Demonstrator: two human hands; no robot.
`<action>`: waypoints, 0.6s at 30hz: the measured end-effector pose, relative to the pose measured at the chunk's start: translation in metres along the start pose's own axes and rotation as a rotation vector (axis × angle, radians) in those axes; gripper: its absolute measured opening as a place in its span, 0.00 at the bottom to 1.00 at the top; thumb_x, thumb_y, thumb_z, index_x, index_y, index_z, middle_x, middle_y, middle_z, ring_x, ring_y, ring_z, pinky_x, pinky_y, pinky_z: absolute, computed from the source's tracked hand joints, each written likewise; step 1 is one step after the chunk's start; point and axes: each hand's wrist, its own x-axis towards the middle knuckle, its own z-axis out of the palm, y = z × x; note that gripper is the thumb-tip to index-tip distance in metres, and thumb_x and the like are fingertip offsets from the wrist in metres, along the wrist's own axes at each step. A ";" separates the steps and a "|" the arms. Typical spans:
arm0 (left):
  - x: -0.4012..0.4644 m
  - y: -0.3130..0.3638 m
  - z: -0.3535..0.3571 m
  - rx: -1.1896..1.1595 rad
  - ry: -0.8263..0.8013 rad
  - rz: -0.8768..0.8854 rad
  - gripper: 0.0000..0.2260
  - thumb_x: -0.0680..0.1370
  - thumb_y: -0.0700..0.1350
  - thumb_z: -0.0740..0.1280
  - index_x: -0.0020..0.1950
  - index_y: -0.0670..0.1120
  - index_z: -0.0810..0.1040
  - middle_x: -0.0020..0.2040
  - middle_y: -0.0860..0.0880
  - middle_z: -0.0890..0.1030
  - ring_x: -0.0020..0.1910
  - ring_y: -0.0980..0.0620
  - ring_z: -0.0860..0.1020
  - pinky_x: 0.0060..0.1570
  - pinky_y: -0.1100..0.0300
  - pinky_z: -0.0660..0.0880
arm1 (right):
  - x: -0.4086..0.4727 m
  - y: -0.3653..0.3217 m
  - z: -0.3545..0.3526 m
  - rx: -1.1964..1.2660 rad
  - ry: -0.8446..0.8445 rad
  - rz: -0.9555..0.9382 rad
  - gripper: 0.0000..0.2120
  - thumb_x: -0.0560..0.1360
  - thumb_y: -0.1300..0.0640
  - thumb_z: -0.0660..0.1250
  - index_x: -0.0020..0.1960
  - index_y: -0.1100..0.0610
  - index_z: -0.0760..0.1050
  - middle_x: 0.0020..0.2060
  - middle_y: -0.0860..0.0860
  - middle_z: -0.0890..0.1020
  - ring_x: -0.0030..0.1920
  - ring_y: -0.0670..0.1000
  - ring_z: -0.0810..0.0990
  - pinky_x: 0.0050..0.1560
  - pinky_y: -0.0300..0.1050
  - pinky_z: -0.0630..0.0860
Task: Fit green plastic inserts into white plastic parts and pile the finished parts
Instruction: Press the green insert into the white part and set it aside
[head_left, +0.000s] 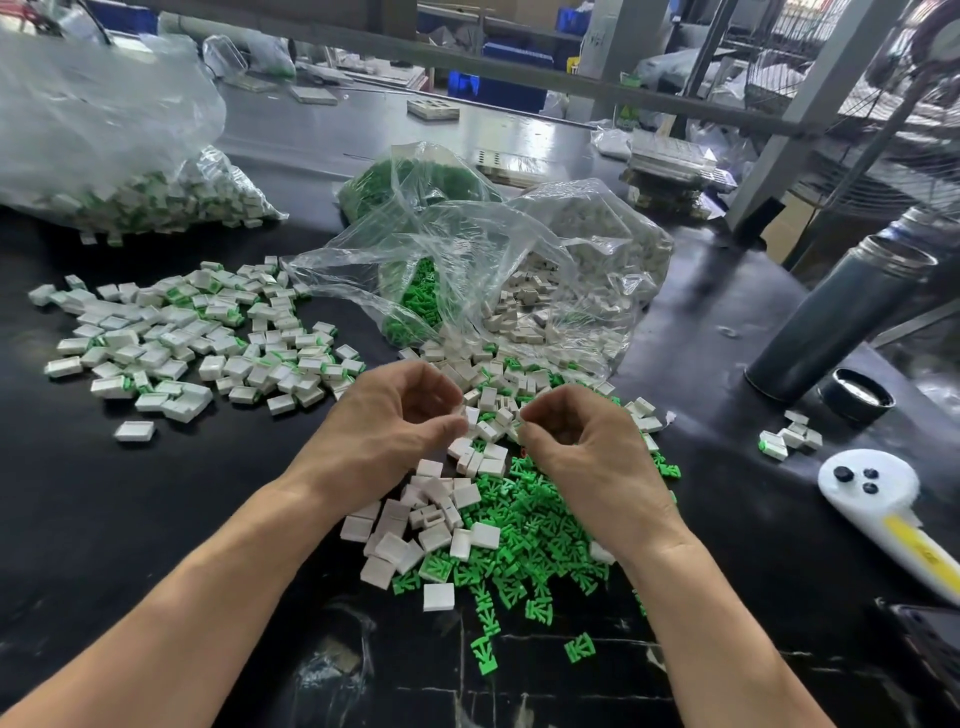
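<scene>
My left hand (395, 415) hovers over the loose pile with its fingers curled, thumb and fingertips pinching a white plastic part (471, 417). My right hand (576, 441) faces it a short gap away, fingers curled and fingertips pressed together; what they hold is hidden. Below both hands lie loose white parts (431, 519) and a spread of green inserts (535, 525). The pile of finished white-and-green parts (197, 343) lies to the left on the black table (156, 519).
An open clear bag (467, 270) of green inserts and white parts lies behind the hands. A second bag (104, 130) sits far left. A grey flask (841, 317), its cap (856, 395), and a white handheld device (878, 499) stand right.
</scene>
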 end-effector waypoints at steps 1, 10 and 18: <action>0.000 0.000 0.001 -0.039 0.004 0.013 0.08 0.76 0.45 0.76 0.53 0.51 0.81 0.46 0.50 0.85 0.46 0.53 0.84 0.50 0.59 0.81 | 0.000 0.000 0.001 0.045 0.009 0.003 0.05 0.78 0.57 0.74 0.49 0.47 0.81 0.39 0.42 0.84 0.38 0.39 0.81 0.39 0.32 0.77; 0.000 0.000 0.007 -0.255 -0.014 0.110 0.08 0.76 0.36 0.74 0.53 0.47 0.84 0.46 0.45 0.86 0.43 0.52 0.83 0.46 0.57 0.83 | -0.002 -0.006 0.006 0.283 0.012 -0.028 0.07 0.78 0.62 0.73 0.50 0.50 0.84 0.38 0.48 0.85 0.35 0.44 0.80 0.34 0.36 0.75; 0.001 -0.003 0.011 -0.305 -0.034 0.114 0.06 0.77 0.40 0.74 0.53 0.48 0.85 0.47 0.46 0.86 0.44 0.54 0.82 0.43 0.61 0.81 | -0.002 -0.006 0.008 0.470 -0.036 -0.042 0.08 0.78 0.66 0.72 0.54 0.56 0.84 0.42 0.57 0.86 0.36 0.49 0.81 0.32 0.40 0.78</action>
